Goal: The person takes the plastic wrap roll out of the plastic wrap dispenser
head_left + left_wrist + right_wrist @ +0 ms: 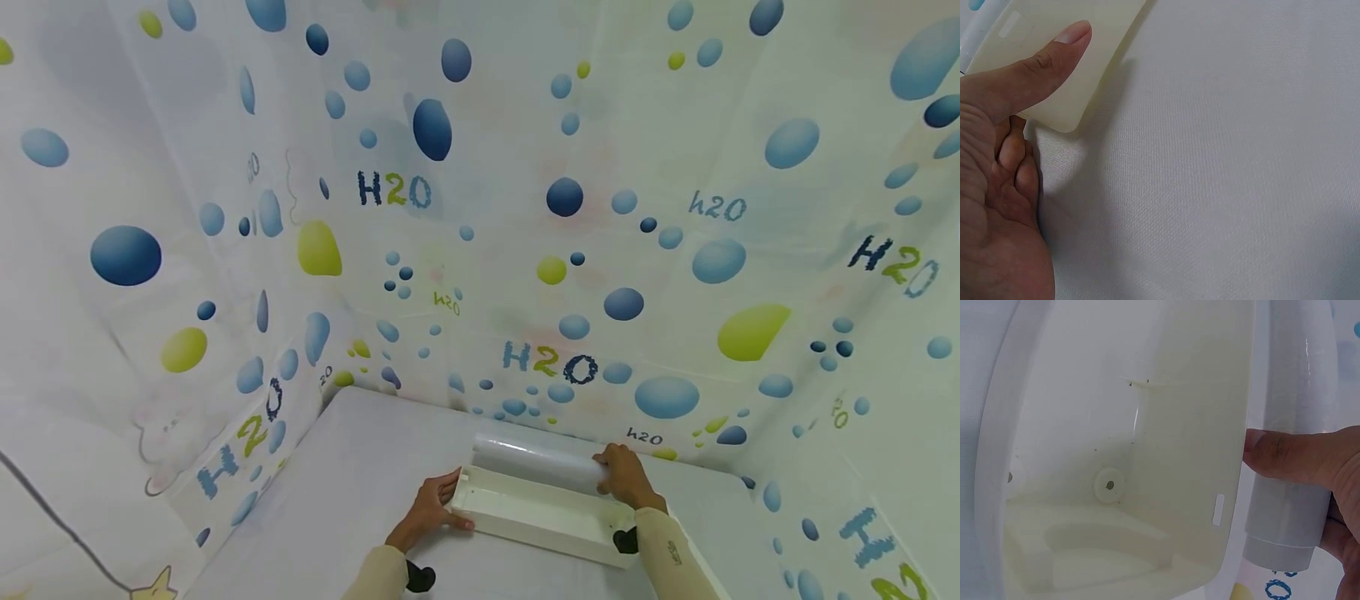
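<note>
A long, open-topped cream plastic box (pixel 540 510) lies lengthwise in front of me, with small round fittings inside its floor in the right wrist view. My left hand (pixel 435 504) grips its left end; the thumb (pixel 1054 59) lies on the box's front side, the other fingers around the end. Directly behind the box is a roll of clear plastic film (pixel 536 458), parallel to it. My right hand (pixel 628 477) holds the roll near its right end. In the right wrist view the thumb (pixel 1285 453) crosses the roll, its tip at the box's rim; the other fingers are partly hidden behind the roll.
A white cloth-covered table (pixel 322 500) lies beneath everything. White sheeting (pixel 495 225) printed with blue and green drops and H2O lettering rises at the back and both sides, close behind the roll. A dark cord (pixel 60 525) runs at the lower left.
</note>
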The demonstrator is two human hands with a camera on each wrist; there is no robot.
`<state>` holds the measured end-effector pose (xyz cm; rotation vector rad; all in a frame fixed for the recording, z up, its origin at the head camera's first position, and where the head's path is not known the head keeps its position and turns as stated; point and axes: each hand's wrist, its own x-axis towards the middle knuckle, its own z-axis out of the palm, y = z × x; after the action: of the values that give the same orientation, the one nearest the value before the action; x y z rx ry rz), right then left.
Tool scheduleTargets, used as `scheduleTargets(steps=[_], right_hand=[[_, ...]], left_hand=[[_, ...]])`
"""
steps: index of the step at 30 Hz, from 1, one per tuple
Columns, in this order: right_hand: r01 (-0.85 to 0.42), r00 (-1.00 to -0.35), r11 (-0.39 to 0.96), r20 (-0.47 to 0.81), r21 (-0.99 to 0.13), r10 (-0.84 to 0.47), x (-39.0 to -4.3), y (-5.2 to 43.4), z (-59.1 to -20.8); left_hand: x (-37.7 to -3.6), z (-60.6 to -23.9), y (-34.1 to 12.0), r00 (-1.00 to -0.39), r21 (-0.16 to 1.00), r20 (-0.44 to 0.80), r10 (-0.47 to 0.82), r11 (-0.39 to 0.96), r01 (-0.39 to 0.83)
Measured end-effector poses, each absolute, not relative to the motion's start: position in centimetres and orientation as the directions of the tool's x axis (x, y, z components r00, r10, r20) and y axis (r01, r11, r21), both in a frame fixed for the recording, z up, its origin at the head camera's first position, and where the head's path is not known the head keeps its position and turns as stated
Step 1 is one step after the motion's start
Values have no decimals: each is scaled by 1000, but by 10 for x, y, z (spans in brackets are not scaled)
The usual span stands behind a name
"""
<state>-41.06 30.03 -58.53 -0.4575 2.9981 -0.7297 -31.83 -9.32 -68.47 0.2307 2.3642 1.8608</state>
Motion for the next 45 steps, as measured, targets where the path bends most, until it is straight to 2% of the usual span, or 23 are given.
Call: scheduleTargets(steps=[8, 26, 45], right_hand=[[-260, -961, 844, 35, -468, -276, -411, 300, -587], [-261, -958, 845, 20, -467, -285, -406, 301, -591], [-282, -956, 845, 55, -455, -289, -409, 299, -603]], left_hand=[[-319, -684, -93, -982, 967, 2, 191, 248, 51], [-317, -684, -93, -980, 981, -5, 199, 192, 34], [-315, -681, -92, -980, 981, -13, 197, 194, 26]])
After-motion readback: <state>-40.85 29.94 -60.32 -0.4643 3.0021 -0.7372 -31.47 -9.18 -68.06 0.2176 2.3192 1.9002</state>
